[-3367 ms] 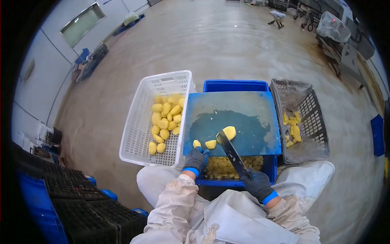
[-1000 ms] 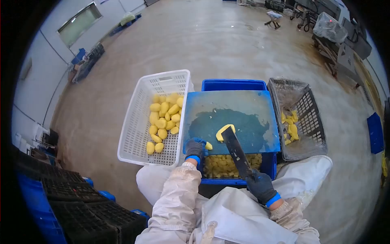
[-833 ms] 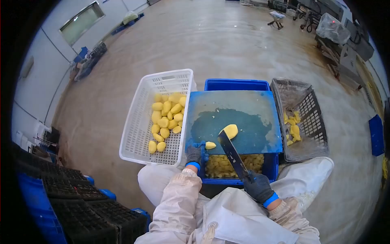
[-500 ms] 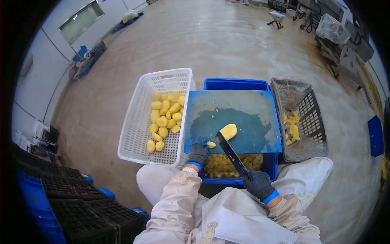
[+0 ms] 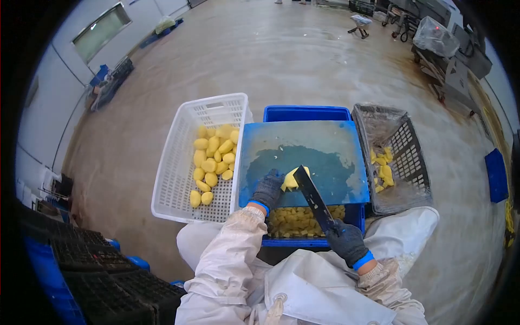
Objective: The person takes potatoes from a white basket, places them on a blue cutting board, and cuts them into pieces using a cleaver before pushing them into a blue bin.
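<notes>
A yellow peeled potato (image 5: 294, 179), partly cut, lies on the blue cutting board (image 5: 330, 146). My left hand (image 5: 269, 189), in a dark glove with a blue cuff band, grips the potato's left side with bent fingers. The fingertips are partly hidden. My right hand (image 5: 346, 241), gloved the same way, is wrapped round the handle of a wide-bladed knife (image 5: 315, 200). The blade runs up and left from that hand, its tip end over the potato's right side. Below the board's near edge, cut potato pieces (image 5: 303, 222) fill a blue bin (image 5: 355, 218).
Left of the board stands a white perforated crate (image 5: 168, 179) with several peeled potatoes (image 5: 211, 165). A plastic-lined dark crate (image 5: 409, 189) at right holds yellow scraps (image 5: 385, 173). Black crates (image 5: 114, 287) are stacked at lower left. Wheeled equipment (image 5: 449, 76) stands far right.
My left hand has moved up the board from a small piece to the potato. The knife tip has shifted over the potato, which now sits further left. The whole view has shifted slightly.
</notes>
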Demonstrator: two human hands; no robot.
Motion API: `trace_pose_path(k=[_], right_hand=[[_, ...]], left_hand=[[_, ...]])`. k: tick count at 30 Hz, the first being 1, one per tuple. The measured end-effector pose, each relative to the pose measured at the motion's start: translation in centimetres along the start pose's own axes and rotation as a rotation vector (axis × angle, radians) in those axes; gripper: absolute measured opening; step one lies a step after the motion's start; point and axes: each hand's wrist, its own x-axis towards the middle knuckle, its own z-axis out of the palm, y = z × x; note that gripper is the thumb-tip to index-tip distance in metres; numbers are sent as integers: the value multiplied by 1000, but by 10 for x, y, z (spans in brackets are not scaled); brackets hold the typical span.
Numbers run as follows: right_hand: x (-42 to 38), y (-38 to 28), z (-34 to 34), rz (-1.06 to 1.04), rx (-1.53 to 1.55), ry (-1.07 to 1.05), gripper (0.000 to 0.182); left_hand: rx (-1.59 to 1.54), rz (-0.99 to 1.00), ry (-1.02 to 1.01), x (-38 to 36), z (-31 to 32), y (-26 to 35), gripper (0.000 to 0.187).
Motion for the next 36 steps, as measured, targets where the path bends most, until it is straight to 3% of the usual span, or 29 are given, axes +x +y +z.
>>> trace_pose_path(k=[1,8,11,13,16,27,36], right_hand=[[-2,2,0,3,1,2,19],[-4,9,2,7,20,4,17],[-1,4,1,-27,-31,-30,16],[5,0,-1,-57,-52,-46,15],[24,-7,-1,-74,-116,-134,15],[64,-4,7,-196,-259,-271,20],[66,-10,22,-101,-409,-452,22]], left_hand=[[-62,-13,123,-1,4,-4,37],[-53,71,169,-37,31,-35,41],[-69,126,341,-45,29,-32,38],[-180,-52,473,-51,31,-29,37],[-281,-153,522,-53,38,-31,36],[-344,-197,545,-40,39,-23,23],[-295,-238,438,-32,34,-26,25]])
